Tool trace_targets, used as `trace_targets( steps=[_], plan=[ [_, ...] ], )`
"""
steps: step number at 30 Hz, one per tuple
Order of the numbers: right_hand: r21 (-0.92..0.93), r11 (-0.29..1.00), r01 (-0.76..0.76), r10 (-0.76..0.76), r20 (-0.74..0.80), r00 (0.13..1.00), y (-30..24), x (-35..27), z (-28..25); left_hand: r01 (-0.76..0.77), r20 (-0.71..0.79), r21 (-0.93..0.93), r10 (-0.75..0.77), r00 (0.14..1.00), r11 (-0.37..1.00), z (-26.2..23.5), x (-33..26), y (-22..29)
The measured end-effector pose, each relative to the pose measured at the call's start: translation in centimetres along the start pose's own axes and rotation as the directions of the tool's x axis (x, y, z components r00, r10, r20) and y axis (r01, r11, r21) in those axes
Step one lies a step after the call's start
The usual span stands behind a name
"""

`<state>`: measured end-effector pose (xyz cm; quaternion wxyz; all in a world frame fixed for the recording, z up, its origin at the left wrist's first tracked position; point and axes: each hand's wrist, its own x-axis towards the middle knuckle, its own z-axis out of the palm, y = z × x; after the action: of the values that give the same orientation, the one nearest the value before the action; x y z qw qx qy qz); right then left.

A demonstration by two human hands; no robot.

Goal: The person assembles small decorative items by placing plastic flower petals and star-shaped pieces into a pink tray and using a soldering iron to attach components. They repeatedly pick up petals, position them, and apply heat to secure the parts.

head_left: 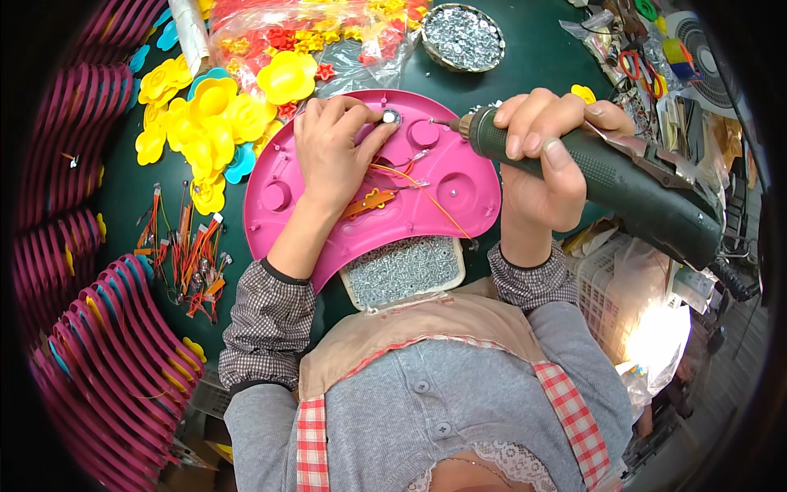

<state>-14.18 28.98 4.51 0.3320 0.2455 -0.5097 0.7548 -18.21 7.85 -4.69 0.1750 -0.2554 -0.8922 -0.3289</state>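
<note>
A pink curved plastic panel (288, 238) lies with its hollow side up in front of me. On its upper part, the thumb and forefinger of my left hand (329, 148) close on a small round part (391, 118), white in the middle with a dark rim. My right hand (541, 164) is wrapped around a dark green electric screwdriver (631, 193). The tool lies slanted, its thin bit (443, 123) over the panel's upper right, apart from the round part. Inside the panel sit an orange circuit board (370, 202) and loose thin wires (443, 211).
A tray of small screws (402, 271) sits between the panel and my apron. Beyond stands a bowl of metal pieces (464, 38). Yellow flower-shaped pieces (215, 111) and wired parts (193, 262) lie left, beside stacked pink panels (123, 353). A basket (602, 287) stands right.
</note>
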Motion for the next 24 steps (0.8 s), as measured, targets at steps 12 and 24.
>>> trace_targets(
  steps=[12,24],
  plan=[
    [0.098,0.986,-0.137,0.130,0.075,0.989,-2.2,-0.8,0.0,-0.174,0.141,-0.294,0.223,0.965,0.940,-2.4,1.0,3.4],
    [0.233,0.957,-0.175,0.180,-0.003,0.984,-3.2,-1.0,1.1,-0.349,-0.027,-0.269,0.355,0.935,0.898,-3.1,0.6,3.4]
  ],
)
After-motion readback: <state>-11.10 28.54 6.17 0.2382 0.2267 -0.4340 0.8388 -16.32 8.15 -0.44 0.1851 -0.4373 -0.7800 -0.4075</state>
